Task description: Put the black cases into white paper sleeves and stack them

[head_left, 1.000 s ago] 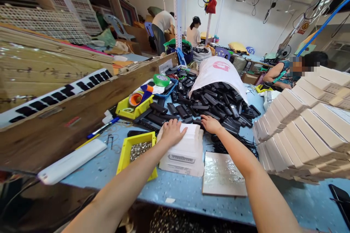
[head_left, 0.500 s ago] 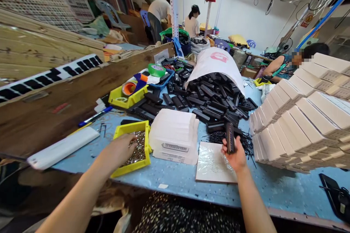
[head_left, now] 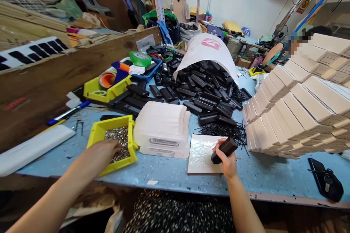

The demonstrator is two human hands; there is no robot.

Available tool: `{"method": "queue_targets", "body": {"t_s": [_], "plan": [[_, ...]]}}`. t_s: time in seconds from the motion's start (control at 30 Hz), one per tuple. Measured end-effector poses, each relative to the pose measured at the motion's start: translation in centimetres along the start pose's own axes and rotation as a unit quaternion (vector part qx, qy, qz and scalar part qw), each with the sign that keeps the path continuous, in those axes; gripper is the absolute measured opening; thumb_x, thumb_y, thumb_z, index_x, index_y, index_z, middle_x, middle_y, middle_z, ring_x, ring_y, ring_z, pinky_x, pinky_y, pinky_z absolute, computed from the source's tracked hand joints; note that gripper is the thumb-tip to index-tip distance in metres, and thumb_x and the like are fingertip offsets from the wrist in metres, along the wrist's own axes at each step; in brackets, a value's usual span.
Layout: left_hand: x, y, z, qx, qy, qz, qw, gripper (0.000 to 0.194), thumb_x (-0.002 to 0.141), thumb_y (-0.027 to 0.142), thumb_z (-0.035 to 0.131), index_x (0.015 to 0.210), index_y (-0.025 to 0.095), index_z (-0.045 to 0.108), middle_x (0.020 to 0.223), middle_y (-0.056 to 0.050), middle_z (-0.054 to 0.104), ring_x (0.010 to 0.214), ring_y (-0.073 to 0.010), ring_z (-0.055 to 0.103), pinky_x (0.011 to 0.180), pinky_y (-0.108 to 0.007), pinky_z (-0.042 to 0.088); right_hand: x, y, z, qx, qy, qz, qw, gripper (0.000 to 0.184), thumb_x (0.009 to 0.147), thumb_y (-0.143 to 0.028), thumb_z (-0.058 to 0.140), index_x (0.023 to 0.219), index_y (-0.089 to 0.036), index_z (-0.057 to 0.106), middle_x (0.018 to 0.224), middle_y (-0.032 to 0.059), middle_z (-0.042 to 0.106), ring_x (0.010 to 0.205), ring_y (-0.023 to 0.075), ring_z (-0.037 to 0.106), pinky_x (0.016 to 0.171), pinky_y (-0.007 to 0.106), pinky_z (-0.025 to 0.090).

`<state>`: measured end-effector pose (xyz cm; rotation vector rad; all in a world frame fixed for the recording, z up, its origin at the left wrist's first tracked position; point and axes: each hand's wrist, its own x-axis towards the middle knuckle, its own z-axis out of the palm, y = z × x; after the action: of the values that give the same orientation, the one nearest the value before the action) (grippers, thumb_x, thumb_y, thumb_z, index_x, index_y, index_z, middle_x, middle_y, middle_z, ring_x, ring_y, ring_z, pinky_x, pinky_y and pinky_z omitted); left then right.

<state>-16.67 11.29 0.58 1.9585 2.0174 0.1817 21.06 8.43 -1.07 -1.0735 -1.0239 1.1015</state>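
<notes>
My left hand [head_left: 105,151] is dipped into a yellow bin [head_left: 94,131] of small shiny metal pieces [head_left: 120,139]. Its fingers are drawn together, with the tips hidden among the pieces. In my right hand [head_left: 229,162] is a black oblong plastic piece [head_left: 226,148], tilted, with thumb and fingers wrapped round it. Below that hand lies a pale square board [head_left: 202,156] with a glossy clear film on top. Between the bin and the board sits a stack of flat white printed cartons [head_left: 162,122].
Similar black pieces [head_left: 199,96] spill from a white sack [head_left: 207,51]. Thin black strips [head_left: 221,133] lie behind the board. Stacked pale boxes [head_left: 298,116] rise at right, near a black phone [head_left: 325,180]. Another yellow bin [head_left: 93,91] holds tape. Other people are in the background.
The black piece in my right hand has turned from upright to slanted, its other face showing. My left hand stays in the bin. The whole view has shifted, moving the table contents left.
</notes>
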Motion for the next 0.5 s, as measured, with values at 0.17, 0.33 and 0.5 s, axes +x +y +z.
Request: {"method": "queue_targets", "body": {"t_s": [0.17, 0.33, 0.5], "plan": [[-0.5, 0.5, -1.1, -0.018, 0.052, -0.009, 0.998, 0.020, 0.069, 0.034, 0.041, 0.055, 0.026, 0.053, 0.066, -0.003, 0.069, 0.071, -0.0239, 0.061, 0.067, -0.030, 0.046, -0.4, -0.5, -0.1, -0.028, 0.035, -0.061, 0.997, 0.015, 0.074, -0.029, 0.070, 0.082, -0.022, 0.059, 0.070, -0.0027, 0.057, 0.065, 0.0140, 0.056, 0.063, 0.028, 0.045], [-1.9, 2.9, -1.8, -0.277, 0.153, -0.160, 0.935, 0.012, 0.063, 0.038, 0.058, 0.059, 0.027, 0.061, 0.060, 0.005, 0.064, 0.066, -0.0196, 0.056, 0.064, -0.027, 0.042, -1.1, -0.2, 0.5, -0.043, 0.007, -0.122, 0.992, 0.006, 0.077, -0.025, 0.065, 0.079, -0.022, 0.060, 0.065, -0.0023, 0.058, 0.058, 0.0140, 0.053, 0.057, 0.028, 0.044], [-3.8, 11.7, 3.3, -0.654, 0.068, -0.203, 0.726, 0.038, 0.034, 0.041, 0.083, 0.060, 0.020, 0.066, 0.061, 0.001, 0.067, 0.065, -0.0170, 0.059, 0.068, -0.031, 0.049, -0.7, 1.5, 1.0, -0.100, -0.011, -0.077, 0.992, 0.008, 0.068, -0.023, 0.067, 0.068, -0.020, 0.060, 0.060, -0.0025, 0.056, 0.053, 0.0127, 0.050, 0.051, 0.026, 0.040]]}}
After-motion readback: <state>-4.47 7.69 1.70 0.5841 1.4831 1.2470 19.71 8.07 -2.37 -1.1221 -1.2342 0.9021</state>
